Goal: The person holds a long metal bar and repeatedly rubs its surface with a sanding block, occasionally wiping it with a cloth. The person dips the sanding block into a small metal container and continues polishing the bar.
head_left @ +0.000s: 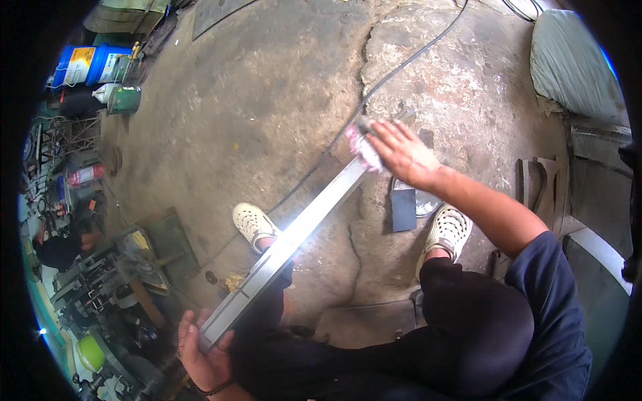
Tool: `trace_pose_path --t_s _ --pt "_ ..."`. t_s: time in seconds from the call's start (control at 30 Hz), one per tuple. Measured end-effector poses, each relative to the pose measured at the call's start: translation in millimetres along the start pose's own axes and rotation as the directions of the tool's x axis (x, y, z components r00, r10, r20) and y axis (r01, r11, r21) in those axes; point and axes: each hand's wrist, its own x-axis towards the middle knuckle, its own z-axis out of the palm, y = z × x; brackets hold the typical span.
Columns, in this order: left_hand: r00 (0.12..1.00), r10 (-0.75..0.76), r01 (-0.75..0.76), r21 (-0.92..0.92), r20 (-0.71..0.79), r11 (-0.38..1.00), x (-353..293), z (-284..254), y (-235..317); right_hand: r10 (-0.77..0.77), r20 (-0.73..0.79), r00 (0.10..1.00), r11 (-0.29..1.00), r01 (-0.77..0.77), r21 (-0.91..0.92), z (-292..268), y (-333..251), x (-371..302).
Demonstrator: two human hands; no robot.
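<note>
A long, shiny metal bar (pixel 294 235) slants from the lower left up to the middle of the view, with bright light glinting off it. Its near end rests in my left hand (pixel 204 354), thumb and fingers on either side of it. Toward the far end, my right hand (pixel 406 152) presses a crumpled pink and white rag (pixel 364 148) onto the bar. The fingers of this hand are long and close together over the rag, slightly blurred. Beneath the right forearm lies a dark grey rectangular sheet (pixel 403 210), partly over a pale round container (pixel 426 204).
A dark cable (pixel 394 70) crosses the cracked concrete floor (pixel 267 80). Machine parts (pixel 114 281) and a green bowl-like item (pixel 90 353) crowd the left. Blue buckets (pixel 93 65) stand at the upper left. A covered bulky object (pixel 575 63) is at the upper right.
</note>
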Motion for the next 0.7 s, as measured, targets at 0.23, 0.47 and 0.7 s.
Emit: trace_pose_path --t_s 0.23,0.47,0.7 --pt "0.999 0.015 -0.013 0.042 -0.042 0.999 3.7 -8.3 -1.3 0.174 0.062 0.983 0.977 -0.18 0.114 -26.0 4.5 -1.7" --pt "1.0 0.0 0.002 0.067 -0.029 0.998 16.1 -10.0 4.0 -0.329 -0.205 0.922 0.54 0.362 0.76 -95.8 -135.3 9.9" --pt "0.999 0.004 0.001 0.115 -0.05 0.993 15.6 -8.6 13.6 -0.499 -0.496 0.71 0.728 0.655 0.204 -47.2 -189.5 26.3"
